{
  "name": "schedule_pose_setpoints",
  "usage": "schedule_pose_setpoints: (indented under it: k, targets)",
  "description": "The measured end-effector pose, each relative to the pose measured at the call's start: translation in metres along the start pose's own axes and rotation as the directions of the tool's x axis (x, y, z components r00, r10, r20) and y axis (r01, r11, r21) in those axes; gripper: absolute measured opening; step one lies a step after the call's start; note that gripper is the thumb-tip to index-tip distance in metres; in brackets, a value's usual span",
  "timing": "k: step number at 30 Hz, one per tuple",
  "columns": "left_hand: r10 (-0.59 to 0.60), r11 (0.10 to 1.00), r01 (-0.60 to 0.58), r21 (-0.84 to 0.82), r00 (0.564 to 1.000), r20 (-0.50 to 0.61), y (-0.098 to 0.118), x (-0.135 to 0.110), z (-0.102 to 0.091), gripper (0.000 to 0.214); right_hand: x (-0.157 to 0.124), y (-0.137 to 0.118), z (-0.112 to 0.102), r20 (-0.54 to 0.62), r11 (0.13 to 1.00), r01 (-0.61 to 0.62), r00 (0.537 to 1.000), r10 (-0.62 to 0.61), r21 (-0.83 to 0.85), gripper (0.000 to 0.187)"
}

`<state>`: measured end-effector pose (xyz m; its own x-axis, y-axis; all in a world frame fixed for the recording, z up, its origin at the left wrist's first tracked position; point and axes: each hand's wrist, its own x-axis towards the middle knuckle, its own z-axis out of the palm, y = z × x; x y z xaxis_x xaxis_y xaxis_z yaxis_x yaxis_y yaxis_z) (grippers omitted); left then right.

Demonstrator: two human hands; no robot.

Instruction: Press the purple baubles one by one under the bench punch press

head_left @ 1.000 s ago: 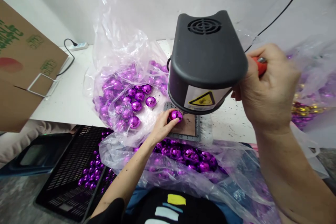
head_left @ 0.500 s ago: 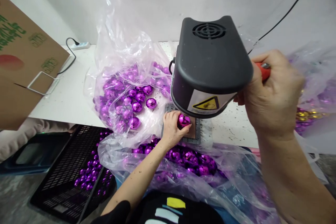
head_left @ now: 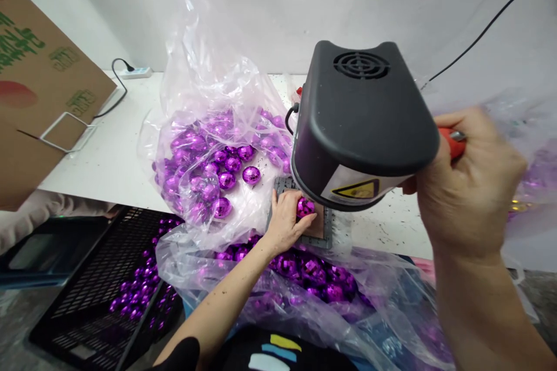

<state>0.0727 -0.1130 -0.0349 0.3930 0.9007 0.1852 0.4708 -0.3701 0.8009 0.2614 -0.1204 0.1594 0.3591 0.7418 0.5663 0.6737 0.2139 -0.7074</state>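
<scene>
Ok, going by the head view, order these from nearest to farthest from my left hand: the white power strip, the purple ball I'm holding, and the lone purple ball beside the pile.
From your left hand:
1. Held purple ball: in your grasp.
2. Lone purple ball: beyond the hand, to its left.
3. White power strip: farther left, toward the back.

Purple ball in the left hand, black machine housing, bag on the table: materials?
Purple ball: probably plastic, metallic mirror finish; facets glint.
Black housing: likely moulded plastic, satin; rounded edges, soft sheen. Painted metal possible.
Bag: thin plastic film, glossy; see-through, creased, with highlights.
</scene>
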Motion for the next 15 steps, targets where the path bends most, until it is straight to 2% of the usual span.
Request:
schedule_pose_setpoints:
  k: [3,7,10,12,15]
  targets:
    - [-0.007,1.0,0.007,-0.003,1.0,0.017,0.001,0.0,0.0,0.033,-0.011,0.005,-0.002,-0.046,0.998,0.018,0.999,-0.021,-0.059,0.038]
    - [-0.023,1.0,0.023,-0.006,0.999,0.023,0.004,-0.001,-0.003,0.035,-0.039,0.012,-0.005,-0.126,0.987,0.12,0.983,-0.133,-0.106,0.028]
    - [-0.03,1.0,0.031,-0.004,0.998,0.052,0.006,-0.001,-0.005,0.031,-0.061,0.014,-0.007,-0.163,0.97,0.153,0.969,-0.185,-0.19,0.029]
    - [-0.03,1.0,0.03,0.004,0.997,0.07,0.007,0.0,-0.006,0.03,-0.071,0.012,-0.008,-0.132,0.958,0.16,0.972,-0.195,-0.24,0.03]
    - [-0.031,1.0,0.03,0.009,0.996,0.08,0.008,0.0,-0.007,0.028,-0.083,0.01,-0.007,-0.029,0.961,0.177,0.982,-0.188,-0.214,0.026]
